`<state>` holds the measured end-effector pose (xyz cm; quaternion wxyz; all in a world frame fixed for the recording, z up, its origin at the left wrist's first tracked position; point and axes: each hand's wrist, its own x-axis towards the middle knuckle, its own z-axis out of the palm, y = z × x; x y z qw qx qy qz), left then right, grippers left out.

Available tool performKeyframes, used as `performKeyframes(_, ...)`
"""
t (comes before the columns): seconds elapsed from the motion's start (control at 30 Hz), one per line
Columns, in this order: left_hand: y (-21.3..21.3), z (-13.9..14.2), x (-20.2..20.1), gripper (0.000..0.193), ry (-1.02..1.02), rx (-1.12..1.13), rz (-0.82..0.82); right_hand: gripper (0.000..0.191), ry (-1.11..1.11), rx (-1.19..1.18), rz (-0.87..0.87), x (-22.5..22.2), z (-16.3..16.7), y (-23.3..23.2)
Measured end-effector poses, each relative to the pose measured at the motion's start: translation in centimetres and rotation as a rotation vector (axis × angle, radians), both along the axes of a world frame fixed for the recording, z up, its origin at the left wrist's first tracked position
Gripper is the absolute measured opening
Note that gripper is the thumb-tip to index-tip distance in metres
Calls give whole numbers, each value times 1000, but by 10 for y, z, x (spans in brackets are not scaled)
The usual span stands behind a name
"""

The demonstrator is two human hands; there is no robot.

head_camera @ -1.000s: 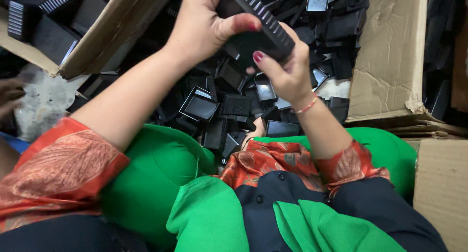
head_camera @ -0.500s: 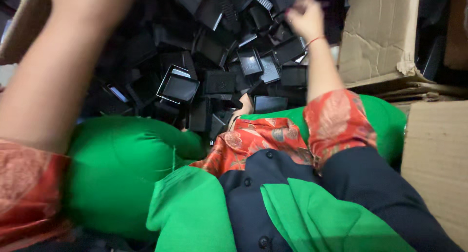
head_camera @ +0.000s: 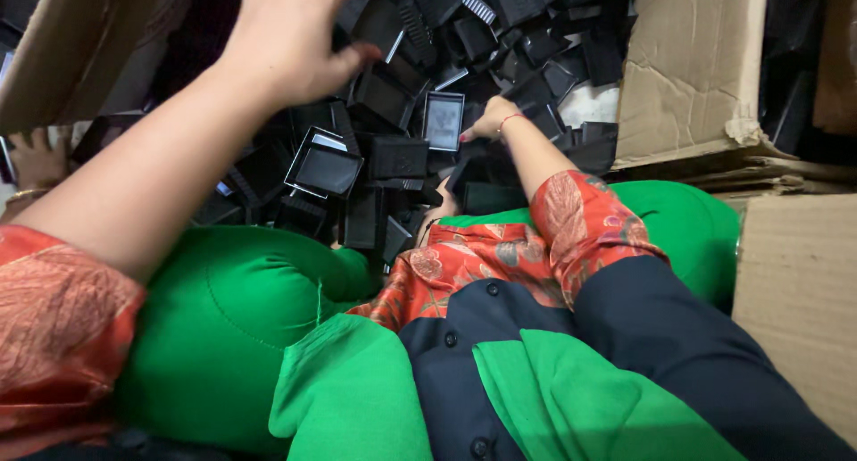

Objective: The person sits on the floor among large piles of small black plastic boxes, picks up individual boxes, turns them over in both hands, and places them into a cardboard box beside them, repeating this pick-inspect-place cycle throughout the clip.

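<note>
The right hand [head_camera: 486, 120] pinches the edge of a small grey-faced tray [head_camera: 443, 120] lying on a pile of black trays [head_camera: 393, 157]. The left hand [head_camera: 290, 33] hovers above the pile, fingers spread, beside a cardboard flap [head_camera: 62, 59].

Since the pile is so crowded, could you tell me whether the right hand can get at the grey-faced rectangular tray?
Probably yes: the right hand is already beside the tray, which lies uncovered on top.
</note>
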<state>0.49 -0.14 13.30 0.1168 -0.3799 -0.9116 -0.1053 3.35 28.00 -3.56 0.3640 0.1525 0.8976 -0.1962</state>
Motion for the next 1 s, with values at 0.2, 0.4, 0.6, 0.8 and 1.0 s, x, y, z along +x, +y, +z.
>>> performKeyframes(0.2, 1, -21, -1, 77, -364, 192, 31, 22, 86, -1198, -331, -6, -5, -36)
performKeyframes(0.4, 14, -36, -1, 104, -851, 428, 294, 42, 213, -1656, -100, -6, 89, -63)
performKeyframes(0.6, 21, -27, -8, 76, -839, 792, 132, 47, 252, -1670, 133, -43, 106, 15)
performKeyframes(0.8, 26, -26, -10, 90, -967, 610, 378, 31, 1014, -16, -477, -61, -2, 85)
performKeyframes(1.0, 23, -27, -15, 103, -953, 586, 410, 88, 417, 332, -140, -33, -28, 72)
